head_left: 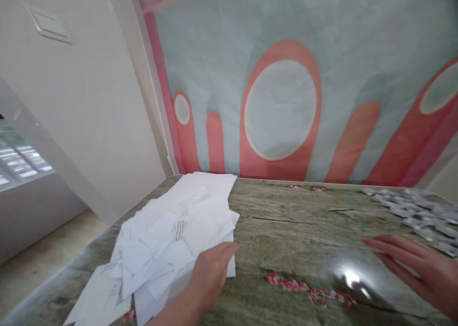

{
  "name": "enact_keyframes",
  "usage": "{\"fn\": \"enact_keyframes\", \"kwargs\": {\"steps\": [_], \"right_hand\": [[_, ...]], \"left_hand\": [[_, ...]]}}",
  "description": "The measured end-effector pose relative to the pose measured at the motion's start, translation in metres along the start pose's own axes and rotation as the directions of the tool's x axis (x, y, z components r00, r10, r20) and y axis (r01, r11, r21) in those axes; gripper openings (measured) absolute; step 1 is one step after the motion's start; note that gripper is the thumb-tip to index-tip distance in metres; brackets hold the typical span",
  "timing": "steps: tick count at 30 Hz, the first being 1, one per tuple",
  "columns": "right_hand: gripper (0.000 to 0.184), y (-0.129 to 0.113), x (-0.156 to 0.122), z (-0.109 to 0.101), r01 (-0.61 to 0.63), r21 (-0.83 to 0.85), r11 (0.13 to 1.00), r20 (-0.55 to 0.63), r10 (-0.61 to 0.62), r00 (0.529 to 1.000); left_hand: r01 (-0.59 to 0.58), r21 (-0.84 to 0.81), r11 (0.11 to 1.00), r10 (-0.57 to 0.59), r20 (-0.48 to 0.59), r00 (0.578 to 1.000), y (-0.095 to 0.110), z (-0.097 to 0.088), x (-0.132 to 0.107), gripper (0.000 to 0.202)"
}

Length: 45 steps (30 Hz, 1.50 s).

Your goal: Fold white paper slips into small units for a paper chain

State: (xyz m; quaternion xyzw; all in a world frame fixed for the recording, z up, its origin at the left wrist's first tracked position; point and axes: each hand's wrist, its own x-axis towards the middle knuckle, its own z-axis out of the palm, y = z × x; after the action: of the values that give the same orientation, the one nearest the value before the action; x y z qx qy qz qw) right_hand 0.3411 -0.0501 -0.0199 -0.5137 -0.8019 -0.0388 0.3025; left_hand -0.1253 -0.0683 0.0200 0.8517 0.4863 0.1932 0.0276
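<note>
A loose heap of white papers covers the left part of the wood-patterned table. Some sheets carry small printed text, and smaller pieces lie scattered over larger ones. My left hand is over the heap's right front edge, its fingers pointing right and close together. I see nothing in it, though its underside is hidden. On the right, my right hand hovers above the table with its fingers stretched out, holding nothing. Just beyond it lies a group of crumpled, greyish-white pieces, too blurred to name.
The table top bears a printed pattern of pink flowers and dark cracks. Behind it stands a wall covering with red and white shapes. At the left are a white wall with a switch plate and a window.
</note>
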Motion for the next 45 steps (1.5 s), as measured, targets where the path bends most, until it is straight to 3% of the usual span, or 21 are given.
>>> {"fn": "enact_keyframes", "kwargs": {"steps": [2,4,8,17,23,28,45], "right_hand": [[0.031,-0.042,0.012,0.013,0.158,0.009,0.987,0.142,-0.157,0.977],[0.031,-0.075,0.021,0.023,0.237,0.049,0.97,0.236,-0.242,0.941],[0.031,-0.108,0.028,0.038,0.223,0.151,0.963,0.331,-0.262,0.906],[0.025,-0.11,0.015,0.062,0.083,0.279,0.957,0.326,-0.176,0.929],[0.026,-0.112,0.018,0.064,0.06,0.333,0.941,0.291,-0.162,0.943],[0.028,-0.11,0.018,0.066,0.058,0.339,0.939,0.32,-0.173,0.932],[0.028,-0.11,0.017,0.067,0.026,0.347,0.938,0.351,-0.156,0.923]], "left_hand": [[0.193,0.226,0.955,-0.194,-0.018,0.981,-0.02,0.0,0.006,0.034],[0.299,0.381,0.875,-0.309,-0.035,0.95,-0.036,0.001,0.005,0.035],[0.398,0.498,0.77,-0.425,-0.064,0.903,-0.055,0.003,-0.002,0.05],[0.407,0.46,0.789,-0.436,-0.047,0.898,-0.064,0.004,-0.007,0.043],[0.415,0.398,0.818,-0.435,-0.044,0.9,-0.068,0.002,-0.009,0.04],[0.391,0.404,0.827,-0.407,-0.051,0.912,-0.069,0.003,-0.009,0.048],[0.384,0.396,0.834,-0.417,-0.003,0.909,-0.066,-0.002,-0.011,0.038]]}}
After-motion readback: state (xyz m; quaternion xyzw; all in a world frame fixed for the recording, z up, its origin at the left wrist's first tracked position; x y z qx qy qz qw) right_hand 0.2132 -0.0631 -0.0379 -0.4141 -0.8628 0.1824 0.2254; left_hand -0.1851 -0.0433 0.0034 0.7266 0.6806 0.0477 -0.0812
